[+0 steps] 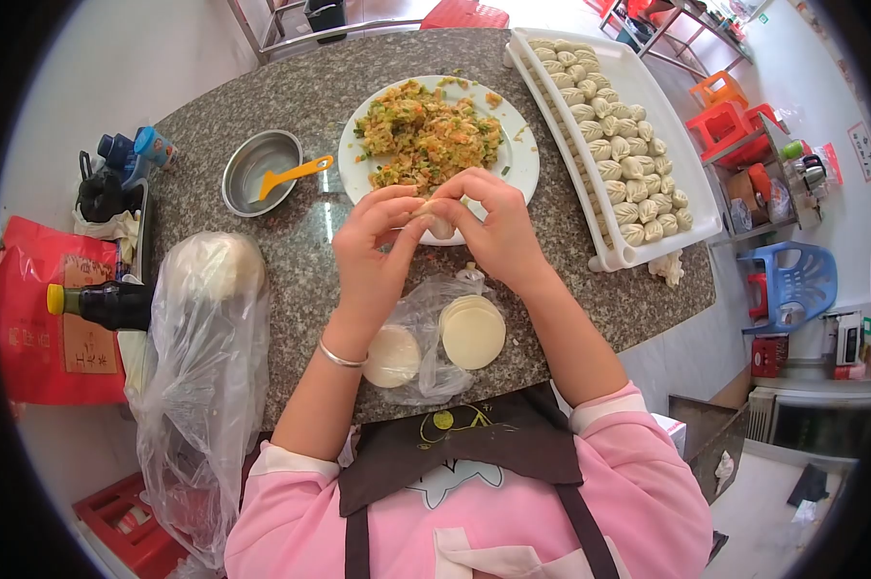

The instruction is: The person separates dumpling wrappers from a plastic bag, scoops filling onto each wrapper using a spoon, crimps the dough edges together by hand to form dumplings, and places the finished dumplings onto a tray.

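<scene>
Both hands meet over the near rim of a white plate [520,154] heaped with chopped orange and green filling [426,135]. Between their fingertips is a small pale dumpling [440,226], partly hidden by the fingers. My left hand [376,236] pinches it from the left, with a bracelet on the wrist; my right hand [496,232] pinches it from the right. Below them, a stack of round wrappers [472,333] and another pale round piece [392,356] lie on clear plastic. At the right, a white tray [681,145] holds rows of pleated dumplings [633,169].
A metal bowl [245,159] with a yellow-handled scoop [296,176] sits left of the plate. Farther left are a plastic bag [199,338] with dough, a dark bottle [112,305] and a red bag [40,318]. A blue chair [792,280] stands beyond the table.
</scene>
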Motion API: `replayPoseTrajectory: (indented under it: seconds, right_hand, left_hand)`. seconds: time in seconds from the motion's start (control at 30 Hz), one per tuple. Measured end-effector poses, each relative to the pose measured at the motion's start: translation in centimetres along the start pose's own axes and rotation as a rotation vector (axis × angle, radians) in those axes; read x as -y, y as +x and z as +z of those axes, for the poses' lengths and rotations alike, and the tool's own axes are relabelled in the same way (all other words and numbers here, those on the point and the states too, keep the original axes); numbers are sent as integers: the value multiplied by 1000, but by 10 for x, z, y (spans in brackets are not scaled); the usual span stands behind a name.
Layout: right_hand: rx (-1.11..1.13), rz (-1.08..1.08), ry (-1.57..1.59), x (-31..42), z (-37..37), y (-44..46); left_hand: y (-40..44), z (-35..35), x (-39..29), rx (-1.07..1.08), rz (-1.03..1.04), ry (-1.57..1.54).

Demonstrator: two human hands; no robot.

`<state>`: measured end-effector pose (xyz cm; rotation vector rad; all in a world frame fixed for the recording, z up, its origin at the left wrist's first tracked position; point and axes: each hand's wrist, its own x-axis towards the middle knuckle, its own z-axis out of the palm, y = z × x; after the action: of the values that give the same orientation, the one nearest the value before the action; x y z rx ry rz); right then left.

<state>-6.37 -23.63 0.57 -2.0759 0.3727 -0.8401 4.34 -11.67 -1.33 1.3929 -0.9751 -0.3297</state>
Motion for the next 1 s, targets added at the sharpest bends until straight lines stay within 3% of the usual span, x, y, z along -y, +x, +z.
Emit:
replayPoseTrajectory:
  seconds: [0.03, 0.1, 0.2, 0.3, 0.43, 0.73, 1.0]
  right_hand:
    - [-25, 30, 31, -1, 0, 0]
    - [-49, 59, 62, -1, -1, 0]
    - [24, 125, 98, 1, -6, 1]
    - [38, 86, 89, 1, -7, 2]
    - [17, 60, 69, 0, 0, 0]
    - [11, 156, 134, 0, -4, 0]
    - [95, 98, 66, 3, -3, 1]
  left_hand:
    - [0, 1, 3, 0, 1, -1]
    - [2, 1, 7, -27, -235, -394]
    - [2, -3, 7, 44, -297, -411]
    - [2, -3, 6, 65, -175, -352]
    - [2, -3, 5, 66, -170, -318]
    - [3, -4, 1, 6, -315, -445]
    - [1, -3, 1, 30, -153, -306]
